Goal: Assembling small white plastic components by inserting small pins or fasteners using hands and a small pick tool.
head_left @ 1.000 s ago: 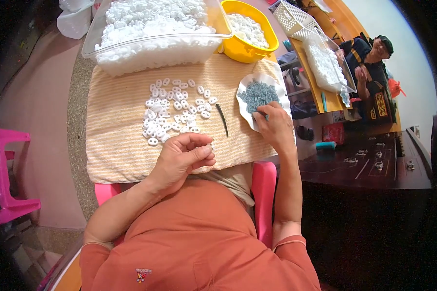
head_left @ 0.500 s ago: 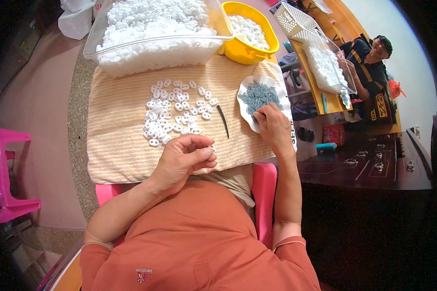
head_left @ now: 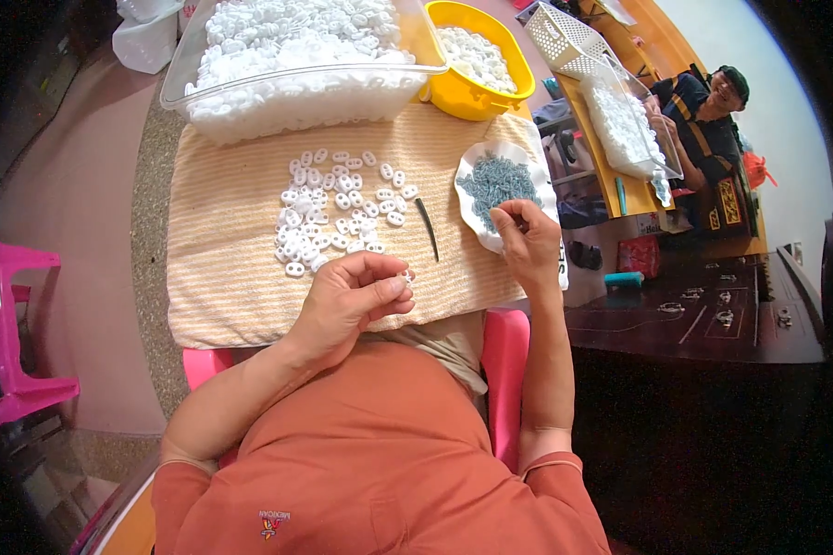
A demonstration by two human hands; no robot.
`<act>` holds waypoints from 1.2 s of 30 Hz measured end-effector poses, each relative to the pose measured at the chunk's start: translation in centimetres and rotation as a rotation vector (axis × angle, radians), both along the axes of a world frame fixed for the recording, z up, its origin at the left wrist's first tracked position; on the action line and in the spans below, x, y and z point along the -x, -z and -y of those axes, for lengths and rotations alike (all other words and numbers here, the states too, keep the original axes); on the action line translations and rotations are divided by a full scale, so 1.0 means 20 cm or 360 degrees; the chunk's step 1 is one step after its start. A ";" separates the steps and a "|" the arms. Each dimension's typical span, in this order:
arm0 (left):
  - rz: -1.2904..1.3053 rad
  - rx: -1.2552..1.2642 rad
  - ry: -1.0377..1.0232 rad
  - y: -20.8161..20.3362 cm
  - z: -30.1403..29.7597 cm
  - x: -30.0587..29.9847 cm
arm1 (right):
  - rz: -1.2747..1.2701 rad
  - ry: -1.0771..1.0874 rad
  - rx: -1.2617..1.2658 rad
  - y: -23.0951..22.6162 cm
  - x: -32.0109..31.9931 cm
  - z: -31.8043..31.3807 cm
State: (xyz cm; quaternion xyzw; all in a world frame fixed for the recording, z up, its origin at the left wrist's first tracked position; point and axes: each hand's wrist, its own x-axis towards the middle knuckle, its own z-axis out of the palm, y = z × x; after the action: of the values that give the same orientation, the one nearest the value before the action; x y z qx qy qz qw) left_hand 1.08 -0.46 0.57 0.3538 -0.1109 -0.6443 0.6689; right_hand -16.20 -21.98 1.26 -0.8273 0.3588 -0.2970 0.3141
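The left hand (head_left: 347,301) pinched a small white plastic piece (head_left: 405,276) between closed fingers (head_left: 389,285). The right hand (head_left: 526,242) had fingers bunched at the plate of grey screws (head_left: 497,180); whether they gripped one could not be told.

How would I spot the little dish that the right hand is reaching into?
Start at the striped cloth on the table. At its right edge lies a small white scalloped dish under the right hand. Unlike the yellow bowl and clear tub of white pieces, it holds tiny grey-blue bits.
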 end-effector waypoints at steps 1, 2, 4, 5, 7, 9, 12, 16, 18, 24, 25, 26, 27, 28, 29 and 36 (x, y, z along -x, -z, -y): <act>0.0001 -0.0006 -0.0004 -0.01 0.00 0.00 | 0.0001 -0.0004 -0.0006 -0.01 0.00 -0.02; 0.0017 -0.0034 0.0000 -0.01 0.00 0.00 | 0.0088 -0.0037 -0.0243 -0.02 -0.01 -0.05; 0.0033 -0.0071 -0.0003 -0.02 0.00 0.00 | 0.0268 -0.0139 -0.0796 -0.10 -0.06 -0.16; 0.0034 -0.0078 -0.0003 -0.02 0.00 0.00 | 0.0365 -0.0247 -0.0853 -0.08 -0.07 -0.20; 0.0040 -0.0097 -0.0009 -0.03 0.00 0.00 | 0.0501 -0.0475 -0.0950 -0.04 -0.09 -0.26; 0.0000 -0.0062 -0.0006 -0.02 0.01 0.00 | 0.0555 -0.0600 -0.1122 -0.02 -0.13 -0.33; 0.0002 0.0028 -0.0018 -0.02 0.01 0.00 | 0.0557 -0.0726 -0.1129 0.00 -0.17 -0.40; 0.0007 0.0053 -0.0042 -0.02 0.00 -0.01 | 0.0654 -0.0742 -0.1260 0.01 -0.20 -0.44; -0.0005 0.0067 -0.0045 -0.01 0.00 -0.01 | 0.0645 -0.0743 -0.1265 0.02 -0.19 -0.44; -0.0034 0.0074 -0.0080 0.00 0.00 -0.01 | 0.0596 -0.0758 -0.1288 0.00 -0.18 -0.46; -0.0031 0.0070 -0.0081 0.00 0.00 -0.01 | 0.0591 -0.0787 -0.1260 0.00 -0.18 -0.45; -0.0023 0.0068 -0.0078 0.00 0.00 -0.01 | 0.0594 -0.0789 -0.1264 0.01 -0.18 -0.45; -0.0017 0.0065 -0.0074 0.00 0.00 -0.01 | 0.0608 -0.0787 -0.1280 0.01 -0.18 -0.45; -0.0018 0.0061 -0.0074 0.00 0.00 -0.01 | 0.0621 -0.0785 -0.1297 0.01 -0.18 -0.45; -0.0024 0.0058 -0.0078 0.00 0.00 -0.01 | 0.0621 -0.0784 -0.1301 0.01 -0.17 -0.45; -0.0010 0.0008 -0.0085 0.01 0.01 -0.01 | 0.0602 -0.0771 -0.1287 0.05 -0.17 -0.44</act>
State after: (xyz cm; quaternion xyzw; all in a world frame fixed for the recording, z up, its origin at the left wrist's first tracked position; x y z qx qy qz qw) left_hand 1.32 -0.67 0.36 0.3529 -0.1009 -0.6270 0.6872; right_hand -12.73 -13.10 0.35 -0.6307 0.1797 -0.1975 0.7287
